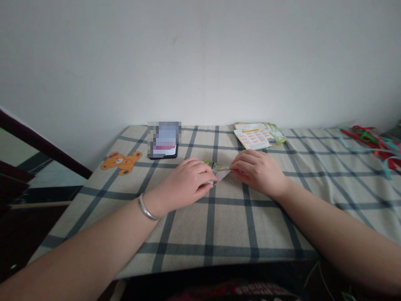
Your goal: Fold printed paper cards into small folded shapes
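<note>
Between my two hands lies a small folded piece of printed paper (pixel 223 172), green along its far edge and pale below. My left hand (pixel 191 182), with a silver bangle on the wrist, pinches its left end. The right end is gripped by my right hand (pixel 258 171), whose fingers curl over it. Both hands rest low over the checked tablecloth, and the fingertips hide parts of the paper.
A phone (pixel 163 144) lies at the back left beside an orange bear picture (pixel 121 163). Near the wall is a stack of printed leaflets (pixel 255 136). Tangled red, green and teal ribbons (pixel 376 144) lie at the far right. The checked tablecloth (pixel 188 251) ends at the front.
</note>
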Demonstrator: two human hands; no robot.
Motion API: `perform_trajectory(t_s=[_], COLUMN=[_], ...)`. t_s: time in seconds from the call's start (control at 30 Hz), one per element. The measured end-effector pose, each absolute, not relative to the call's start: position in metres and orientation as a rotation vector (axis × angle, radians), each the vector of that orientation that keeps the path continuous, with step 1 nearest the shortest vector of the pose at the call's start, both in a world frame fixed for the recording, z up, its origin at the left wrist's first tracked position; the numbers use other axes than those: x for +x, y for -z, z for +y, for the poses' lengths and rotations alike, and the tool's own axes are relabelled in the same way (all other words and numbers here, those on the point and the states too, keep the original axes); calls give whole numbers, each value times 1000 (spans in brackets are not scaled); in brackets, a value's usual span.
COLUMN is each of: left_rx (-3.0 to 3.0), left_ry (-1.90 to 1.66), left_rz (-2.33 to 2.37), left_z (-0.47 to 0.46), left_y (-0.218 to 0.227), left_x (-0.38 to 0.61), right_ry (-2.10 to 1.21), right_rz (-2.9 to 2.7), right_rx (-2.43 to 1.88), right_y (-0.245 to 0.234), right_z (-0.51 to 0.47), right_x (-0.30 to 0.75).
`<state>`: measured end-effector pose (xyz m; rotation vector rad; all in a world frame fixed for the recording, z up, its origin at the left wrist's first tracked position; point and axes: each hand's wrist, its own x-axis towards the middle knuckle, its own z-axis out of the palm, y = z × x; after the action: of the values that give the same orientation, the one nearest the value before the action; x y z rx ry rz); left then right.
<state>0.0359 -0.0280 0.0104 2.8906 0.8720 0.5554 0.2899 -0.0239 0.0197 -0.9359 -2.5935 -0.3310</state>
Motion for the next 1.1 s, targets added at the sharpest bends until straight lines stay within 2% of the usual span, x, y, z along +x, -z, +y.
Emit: perform_trajectory(t_s=[0.73,1.1], left_rx=[2921,2576], left_ry=[-614,-738], left_rz=[903,946], left_z=[-29,-23], left_y=[-11,-8], left_x=[41,38], right_ry=[119,-24], right_rz=[-2583,-2588], right_rx=[-729,-852], right_y=[-19,-13], right_z=[-36,-25], right_x=[278,280])
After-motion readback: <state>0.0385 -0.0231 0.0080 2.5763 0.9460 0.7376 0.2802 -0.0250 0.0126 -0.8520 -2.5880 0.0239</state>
